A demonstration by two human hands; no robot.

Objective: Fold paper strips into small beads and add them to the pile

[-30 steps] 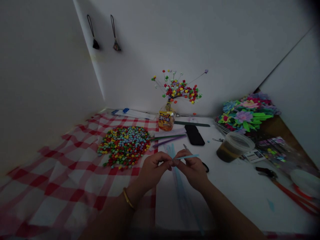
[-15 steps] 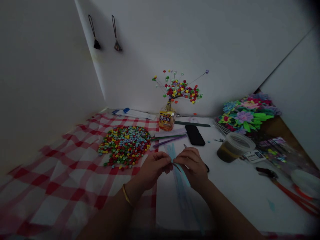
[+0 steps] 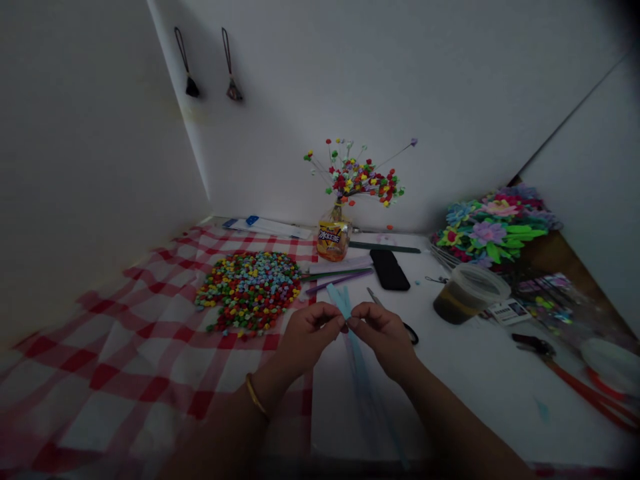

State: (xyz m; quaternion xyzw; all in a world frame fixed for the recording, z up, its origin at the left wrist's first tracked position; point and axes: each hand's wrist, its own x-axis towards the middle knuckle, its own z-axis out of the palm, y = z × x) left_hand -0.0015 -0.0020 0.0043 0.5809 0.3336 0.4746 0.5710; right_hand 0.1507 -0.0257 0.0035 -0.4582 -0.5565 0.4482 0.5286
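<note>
My left hand (image 3: 310, 337) and my right hand (image 3: 383, 340) meet over the white work surface, thumbs and index fingers pinched. A light blue paper strip (image 3: 334, 293) rises from between the fingertips, so both hands appear to grip it at its bend. What lies right between the fingertips is hidden. Below them, more pale blue strips (image 3: 365, 387) run along the table toward me. To the right of my right hand lie scissors with black handles (image 3: 411, 333), partly covered by that hand. A heap of folded paper stars (image 3: 253, 290) lies left of my left hand.
A bottle (image 3: 333, 241) holding star-tipped stems stands at the back. Rightward are a black phone (image 3: 390, 270), a plastic tub (image 3: 470, 293), orange-handled pliers (image 3: 565, 373) and fluffy craft flowers (image 3: 493, 227). Green and purple strips (image 3: 340, 280) lie beyond my hands. A red checked cloth (image 3: 165, 333) spreads left.
My right hand's fingers have shifted, with the thumb now toward me. The light blue strip now sticks up beyond the fingertips, toward upper left. More of the scissors shows.
</note>
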